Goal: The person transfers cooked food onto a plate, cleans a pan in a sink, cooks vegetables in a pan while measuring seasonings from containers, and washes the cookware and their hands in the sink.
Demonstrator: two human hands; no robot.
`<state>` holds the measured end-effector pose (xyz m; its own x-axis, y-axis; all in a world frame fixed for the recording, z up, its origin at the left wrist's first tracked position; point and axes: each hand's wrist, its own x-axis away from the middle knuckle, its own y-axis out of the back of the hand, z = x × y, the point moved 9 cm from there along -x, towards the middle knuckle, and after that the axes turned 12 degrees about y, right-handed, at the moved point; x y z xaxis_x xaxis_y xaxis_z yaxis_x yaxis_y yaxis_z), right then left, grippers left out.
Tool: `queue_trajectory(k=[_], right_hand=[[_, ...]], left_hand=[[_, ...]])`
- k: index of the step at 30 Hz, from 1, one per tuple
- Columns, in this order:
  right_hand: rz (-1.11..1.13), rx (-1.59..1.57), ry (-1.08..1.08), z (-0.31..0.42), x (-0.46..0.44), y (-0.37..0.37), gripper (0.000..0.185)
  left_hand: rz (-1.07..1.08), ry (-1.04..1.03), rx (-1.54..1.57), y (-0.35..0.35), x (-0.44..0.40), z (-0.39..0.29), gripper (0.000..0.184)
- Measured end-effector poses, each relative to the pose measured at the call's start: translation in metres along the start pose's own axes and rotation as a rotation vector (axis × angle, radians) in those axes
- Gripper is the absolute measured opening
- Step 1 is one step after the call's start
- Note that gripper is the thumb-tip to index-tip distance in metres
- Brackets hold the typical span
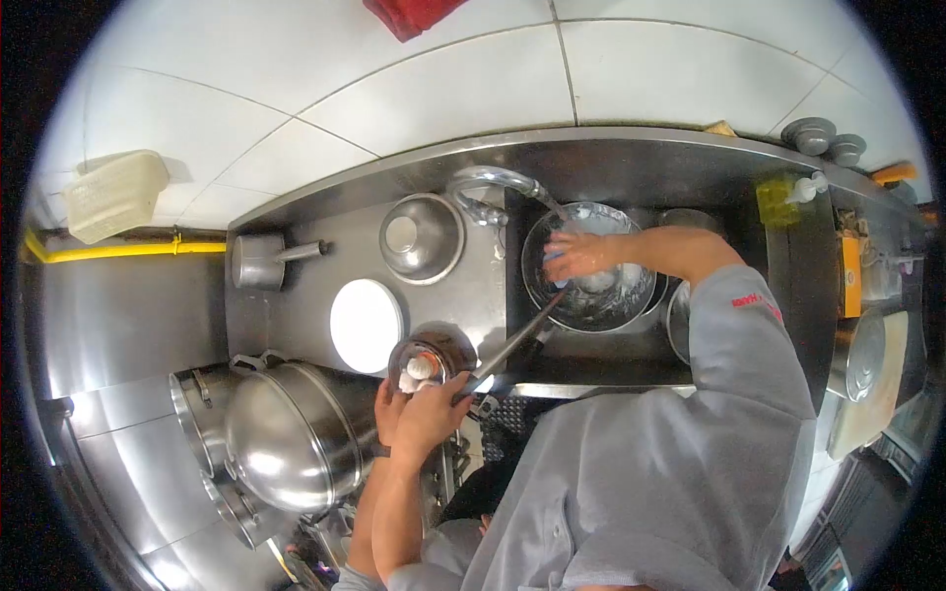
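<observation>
My left hand (430, 419) is closed round the long handle (517, 340) of a dark wok that rests in the sink. Inside the wok (632, 295), whitish suds cover part of the surface. Over the wok's left side, my right hand (581, 254) presses down with bent fingers on something small and bluish, mostly hidden. Another hand (386, 412), whose forearm runs beside my left one, touches a small metal bowl (455, 347) with white rounded pieces in it. That hand seems to be another person's.
A curved faucet (498, 177) reaches over the sink from behind. On the steel counter are an upturned metal bowl (424, 236), a white round plate or lid (366, 325) and a handled pot (258, 262). A large steel pot (286, 433) stands at lower left. Yellow sponge (777, 202) at right.
</observation>
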<state>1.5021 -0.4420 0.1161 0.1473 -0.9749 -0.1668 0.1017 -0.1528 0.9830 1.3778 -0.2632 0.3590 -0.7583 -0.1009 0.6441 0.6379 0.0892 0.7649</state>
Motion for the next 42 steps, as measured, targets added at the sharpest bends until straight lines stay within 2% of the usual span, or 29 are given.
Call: queue_trajectory(k=[2, 4, 5, 7, 8, 10, 11, 13, 14, 15, 17, 20, 22, 24, 25, 26, 28, 29, 30, 32, 33, 34, 36, 37, 40, 41, 42], right_hand=[[0.075, 0.032, -0.004, 0.002, 0.007, -0.007, 0.041], [0.095, -0.279, -0.520, -0.038, 0.036, -0.032, 0.041], [0.100, -0.281, -0.515, -0.037, 0.043, -0.035, 0.041], [0.083, -0.519, -1.279, -0.059, 0.118, -0.054, 0.043], [0.084, -0.516, -1.283, -0.050, 0.126, -0.058, 0.043], [-0.199, -0.479, -1.547, -0.030, 0.159, -0.055, 0.045], [-0.201, -0.471, -1.546, -0.020, 0.155, -0.065, 0.045], [-0.606, -0.471, -1.814, 0.001, 0.176, -0.075, 0.043], [-0.740, -0.530, -1.907, 0.012, 0.174, -0.082, 0.042], [-0.784, -0.614, -1.977, 0.018, 0.166, -0.093, 0.042], [-0.736, -0.757, -2.062, 0.026, 0.145, -0.101, 0.041], [-0.518, -0.840, -2.058, 0.026, 0.150, -0.079, 0.039], [-0.363, -0.757, -1.981, 0.017, 0.158, -0.043, 0.039], [-0.242, -0.469, -1.845, 0.009, 0.148, -0.013, 0.043], [-0.135, -0.190, -1.687, 0.002, 0.136, 0.006, 0.048], [-0.132, -0.194, -1.685, 0.002, 0.132, -0.007, 0.048], [-0.184, 0.069, -1.390, -0.003, 0.100, -0.024, 0.052], [-0.302, 0.098, -1.364, -0.003, 0.090, -0.025, 0.057], [-0.301, 0.104, -1.364, -0.012, 0.095, -0.042, 0.057], [-0.262, -0.157, -0.921, -0.015, 0.052, -0.061, 0.043], [-0.261, -0.116, -0.936, -0.015, 0.062, -0.058, 0.026], [-0.262, -0.111, -0.931, -0.022, 0.063, -0.056, 0.026], [-0.216, 0.141, -1.015, -0.037, 0.082, -0.041, 0.027], [-0.209, 0.133, -1.016, -0.036, 0.079, -0.039, 0.027], [-0.142, -0.816, -1.116, -0.046, 0.080, -0.077, 0.030], [-0.118, -0.837, -0.971, -0.045, 0.076, -0.059, 0.034], [-0.116, -0.832, -0.968, -0.043, 0.085, -0.042, 0.034]], left_hand=[[-0.015, 0.001, -0.036, -0.005, 0.004, -0.008, 0.043], [-0.024, -0.027, 0.123, -0.037, 0.001, 0.002, 0.040], [-0.060, -0.021, 0.122, -0.047, 0.004, 0.004, 0.039], [-0.073, -0.014, 0.074, -0.074, 0.008, 0.008, 0.042], [-0.079, 0.022, 0.054, -0.078, 0.011, 0.004, 0.043], [-0.105, 0.018, 0.107, -0.080, 0.018, 0.002, 0.043], [-0.125, 0.019, 0.150, -0.078, 0.021, 0.002, 0.044], [-0.185, -0.004, 0.182, -0.067, 0.026, 0.001, 0.044], [-0.231, -0.024, 0.210, -0.062, 0.032, 0.000, 0.043], [-0.230, -0.028, 0.208, -0.060, 0.033, -0.005, 0.043], [-0.232, 0.011, 0.198, -0.054, 0.028, -0.012, 0.042], [-0.210, 0.030, 0.263, -0.061, 0.033, -0.015, 0.043], [-0.217, 0.041, 0.295, -0.069, 0.032, -0.006, 0.042], [-0.178, -0.004, 0.335, -0.076, 0.035, -0.002, 0.043], [-0.175, 0.002, 0.338, -0.076, 0.034, -0.003, 0.043], [-0.139, 0.038, 0.331, -0.077, 0.029, -0.004, 0.038], [-0.102, 0.066, 0.323, -0.081, 0.022, -0.004, 0.034], [-0.179, 0.022, 0.218, -0.079, 0.018, -0.008, 0.037], [-0.258, -0.018, 0.113, -0.076, 0.015, -0.012, 0.039], [-0.258, 0.001, 0.057, -0.075, 0.008, -0.013, 0.039], [-0.266, 0.013, -0.002, -0.075, 0.004, -0.011, 0.039], [-0.272, 0.015, 0.001, -0.079, 0.000, -0.011, 0.039], [-0.257, 0.024, -0.065, -0.097, -0.009, -0.016, 0.039], [-0.270, 0.055, -0.089, -0.094, -0.012, -0.019, 0.040], [-0.234, 0.050, -0.023, -0.094, -0.024, 0.004, 0.041], [-0.176, 0.067, 0.037, -0.089, -0.023, 0.006, 0.046], [-0.180, 0.067, 0.041, -0.086, -0.027, 0.013, 0.046]])
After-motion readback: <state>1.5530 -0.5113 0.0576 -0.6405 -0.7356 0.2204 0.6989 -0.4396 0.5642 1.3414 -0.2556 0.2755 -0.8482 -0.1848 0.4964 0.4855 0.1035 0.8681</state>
